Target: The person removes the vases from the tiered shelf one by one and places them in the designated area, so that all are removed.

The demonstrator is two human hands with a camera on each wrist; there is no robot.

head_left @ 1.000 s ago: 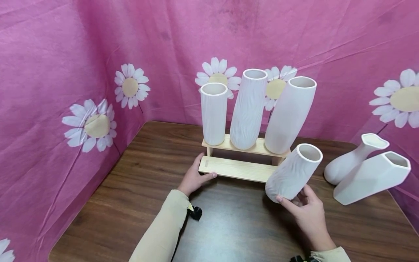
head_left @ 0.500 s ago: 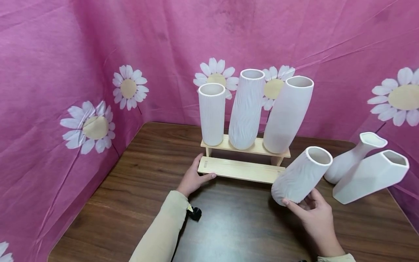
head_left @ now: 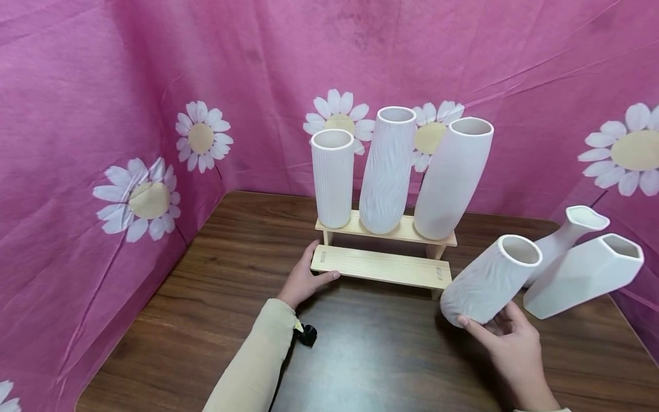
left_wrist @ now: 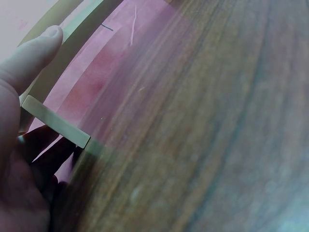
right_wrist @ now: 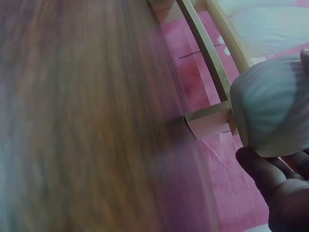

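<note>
A white vase (head_left: 486,283) with a wavy surface leans to the right in my right hand (head_left: 515,349), which holds it low, near its base. In the right wrist view the vase's rounded bottom (right_wrist: 270,106) shows beside the stand, the fingers curled against it. My left hand (head_left: 304,280) grips the left end of a two-step pale wooden stand (head_left: 381,267), thumb over the lower step. Three white vases stand on the upper step: a ribbed one (head_left: 333,180), a tall wavy one (head_left: 388,171) and a smooth one (head_left: 453,177).
On the right of the brown wooden table (head_left: 360,355) are a narrow-necked white vase (head_left: 563,234) and a faceted, slanted white vase (head_left: 584,277). A pink cloth (head_left: 257,68) with daisies hangs behind and to the left.
My right hand has moved the wavy vase rightward and slightly toward me, off the front of the stand's lower right end, which now shows. The left hand stays on the stand.
</note>
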